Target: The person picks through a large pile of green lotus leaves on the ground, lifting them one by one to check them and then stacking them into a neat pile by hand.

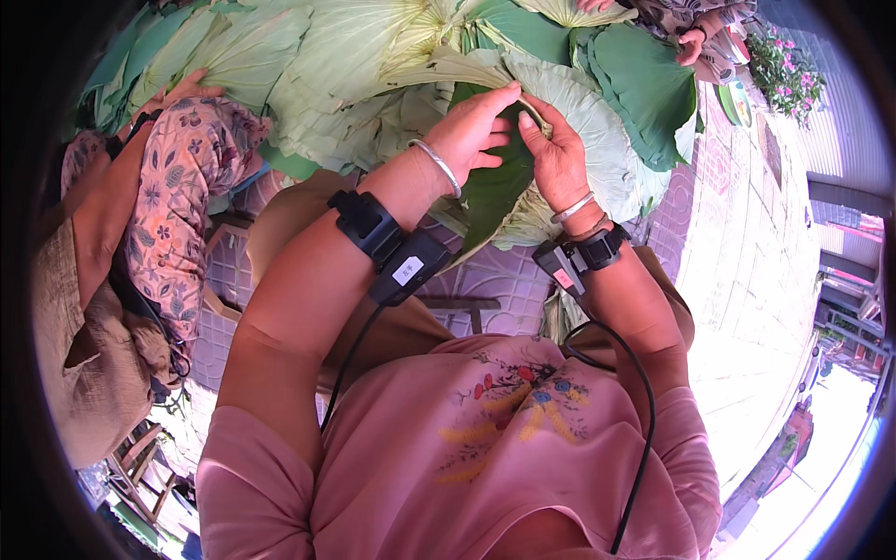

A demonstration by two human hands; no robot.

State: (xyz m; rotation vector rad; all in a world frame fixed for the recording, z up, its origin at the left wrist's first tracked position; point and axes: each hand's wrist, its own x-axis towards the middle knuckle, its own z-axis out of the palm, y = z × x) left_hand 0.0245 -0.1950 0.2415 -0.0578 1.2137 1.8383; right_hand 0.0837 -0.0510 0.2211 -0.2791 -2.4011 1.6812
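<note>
A large lotus leaf (493,185) hangs in front of me, its dark green face partly showing and its edge folded over. My right hand (558,157) pinches the folded edge between thumb and forefinger. Beside it, my left hand (470,133) has its thumb at the same edge, while its other fingers curl loosely below. The fingers behind the leaf are partly hidden. Beyond my hands, a broad pile of overlapping lotus leaves (336,70) spreads out, most with their pale, veined undersides up. Darker green leaves (640,91) lie at the pile's right side.
At left sits a person in floral trousers (175,203), with a hand (185,89) on the leaves. Another person's hand (691,45) is at the upper right. Patterned paving (728,280) surrounds us. Pink flowers (787,77) grow at right. Cables (647,434) run from my wrist devices.
</note>
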